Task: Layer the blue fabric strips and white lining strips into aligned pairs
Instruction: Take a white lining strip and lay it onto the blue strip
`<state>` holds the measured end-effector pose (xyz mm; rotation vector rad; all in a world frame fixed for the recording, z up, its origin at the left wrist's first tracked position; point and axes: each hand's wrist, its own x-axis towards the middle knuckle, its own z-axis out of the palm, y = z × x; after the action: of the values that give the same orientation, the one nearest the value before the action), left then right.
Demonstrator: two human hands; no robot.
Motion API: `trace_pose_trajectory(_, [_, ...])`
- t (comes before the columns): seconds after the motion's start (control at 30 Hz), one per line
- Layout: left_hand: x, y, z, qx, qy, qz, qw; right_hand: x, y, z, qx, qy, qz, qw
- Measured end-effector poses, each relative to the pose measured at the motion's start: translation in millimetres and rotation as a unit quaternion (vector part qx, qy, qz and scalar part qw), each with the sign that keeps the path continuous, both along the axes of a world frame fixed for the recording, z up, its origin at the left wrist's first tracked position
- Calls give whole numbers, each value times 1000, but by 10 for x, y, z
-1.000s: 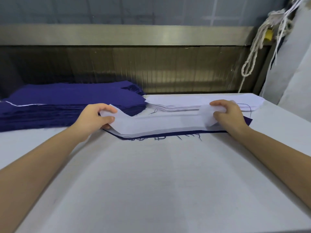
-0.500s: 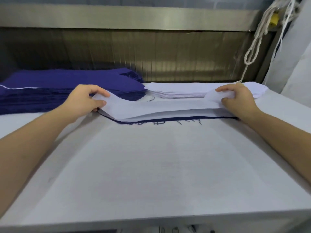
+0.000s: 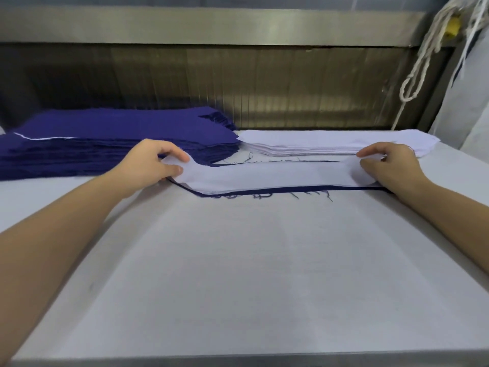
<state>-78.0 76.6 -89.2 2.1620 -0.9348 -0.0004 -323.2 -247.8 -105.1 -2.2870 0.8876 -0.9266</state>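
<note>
My left hand (image 3: pixel 150 165) and right hand (image 3: pixel 389 168) each pinch an end of the white lining strip (image 3: pixel 270 177). It has dropped flatter than a second ago onto the blue strip (image 3: pixel 304 190), just in front of the white stack (image 3: pixel 317 144). A blue edge shows along the side away from that stack, so I judge this pair not yet aligned.

white lining strip (image 3: pixel 267 177) flat atop blue fabric strip (image 3: pixel 277 191) | blue edge showing

The white lining strip (image 3: pixel 267 178) is covering nearly all of the blue strip (image 3: pixel 277 190) beneath (only a thin near edge is showing). The left hand (image 3: pixel 148 162) and right hand (image 3: pixel 389 168) are hiding the strips' ends. The blue stack (image 3: pixel 79 144) is running off the left edge.
</note>
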Motion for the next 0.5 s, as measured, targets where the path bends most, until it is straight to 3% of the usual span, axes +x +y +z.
trace_pose_trajectory(0.5, [81,-9,-96,-68,29,18,997,0,-82,-39,-54,56,-7,997])
